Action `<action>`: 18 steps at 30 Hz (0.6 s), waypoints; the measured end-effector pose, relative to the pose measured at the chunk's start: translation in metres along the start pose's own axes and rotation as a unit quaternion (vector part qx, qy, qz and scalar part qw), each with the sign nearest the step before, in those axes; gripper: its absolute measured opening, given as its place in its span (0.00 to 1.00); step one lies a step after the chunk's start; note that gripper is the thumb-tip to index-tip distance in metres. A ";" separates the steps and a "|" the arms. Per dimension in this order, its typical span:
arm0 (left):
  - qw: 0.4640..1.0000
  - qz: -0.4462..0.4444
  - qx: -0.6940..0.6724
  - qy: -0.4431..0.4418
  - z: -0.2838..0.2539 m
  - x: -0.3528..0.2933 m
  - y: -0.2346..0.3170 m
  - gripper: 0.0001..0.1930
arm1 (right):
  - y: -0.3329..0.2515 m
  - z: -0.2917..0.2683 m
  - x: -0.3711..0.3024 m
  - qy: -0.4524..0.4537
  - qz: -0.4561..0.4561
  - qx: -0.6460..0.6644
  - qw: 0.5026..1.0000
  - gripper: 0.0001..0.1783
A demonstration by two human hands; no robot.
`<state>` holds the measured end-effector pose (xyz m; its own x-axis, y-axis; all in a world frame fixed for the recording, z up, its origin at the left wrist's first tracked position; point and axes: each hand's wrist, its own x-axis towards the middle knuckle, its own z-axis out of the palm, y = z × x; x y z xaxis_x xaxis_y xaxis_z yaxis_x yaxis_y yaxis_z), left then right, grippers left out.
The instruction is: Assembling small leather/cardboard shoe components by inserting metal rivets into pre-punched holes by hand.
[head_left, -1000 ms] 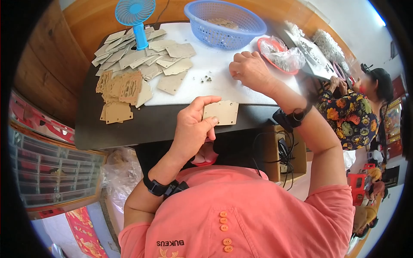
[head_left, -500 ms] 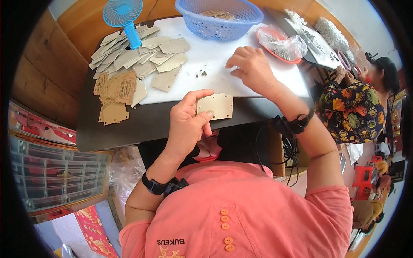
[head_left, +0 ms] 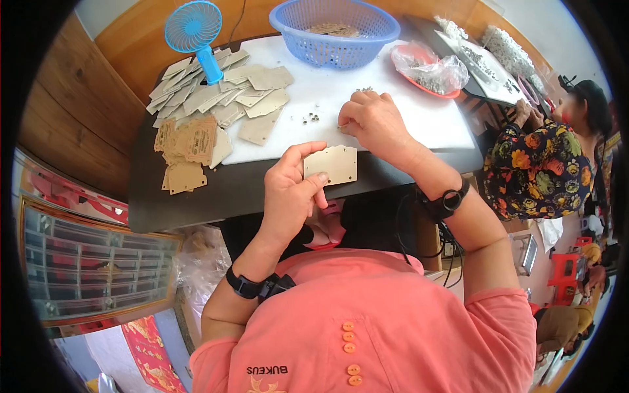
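My left hand (head_left: 291, 187) pinches a thin beige board (head_left: 331, 165) by its left side. The board has a wavy upper edge and small holes near its corners, and it is held level over the table's front edge. To its upper right, my right hand (head_left: 377, 124) is low over the white mat (head_left: 304, 82). Its thumb and fingertips are drawn together; whatever is between them is too small to make out. Just left of those fingertips lie several small metal pieces (head_left: 310, 119). Behind the knuckles shows a little heap of small grey pieces (head_left: 365, 89), partly hidden.
Beige boards (head_left: 226, 88) are piled at the left, with brown printed ones (head_left: 193, 141) in front. A blue fan (head_left: 208, 62) stands among them. At the back are a blue basket (head_left: 334, 42) and a red dish (head_left: 419, 78) with a plastic bag. Another person (head_left: 537, 170) sits at the right.
My right hand has come slightly nearer and lower, and its spread fingers have drawn together. The small grey heap now shows behind it. My left hand still holds the board; the view has shifted a little.
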<state>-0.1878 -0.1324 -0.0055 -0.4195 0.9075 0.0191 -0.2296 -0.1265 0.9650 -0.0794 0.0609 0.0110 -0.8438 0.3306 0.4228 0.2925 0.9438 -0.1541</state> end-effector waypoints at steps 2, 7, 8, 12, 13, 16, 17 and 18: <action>1.000 0.004 -0.005 0.004 -0.001 0.001 0.000 0.22 | -0.002 0.004 0.002 -0.005 0.009 -0.022 1.000 0.02; 1.000 0.017 -0.014 0.008 -0.001 0.001 -0.001 0.20 | -0.006 0.011 0.008 -0.007 -0.001 -0.051 0.999 0.02; 1.000 0.015 -0.013 0.008 -0.001 0.001 -0.002 0.20 | -0.006 0.012 0.009 -0.012 -0.007 -0.066 0.998 0.01; 1.000 0.018 -0.011 0.016 0.000 0.001 -0.001 0.20 | -0.003 0.014 0.010 -0.012 -0.022 -0.081 0.996 0.03; 1.000 0.017 -0.017 0.018 0.000 0.001 -0.001 0.19 | -0.002 0.010 0.008 -0.007 -0.025 -0.051 0.998 0.02; 1.000 0.011 -0.012 0.015 -0.001 0.003 0.000 0.20 | -0.009 -0.012 0.002 0.028 -0.029 0.047 0.998 0.03; 1.000 0.008 -0.013 0.020 -0.002 0.002 -0.001 0.20 | -0.015 -0.018 -0.001 0.061 -0.026 0.111 0.992 0.03; 1.000 0.006 -0.009 0.019 -0.002 0.003 -0.001 0.19 | -0.020 -0.020 -0.006 0.075 -0.042 0.130 0.988 0.05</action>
<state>-0.1905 -0.1304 -0.0067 -0.4547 0.8904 0.0205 -0.2397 -0.1445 0.9600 -0.0717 0.0400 0.0294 -0.7787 0.2666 0.5680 0.0820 0.9407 -0.3292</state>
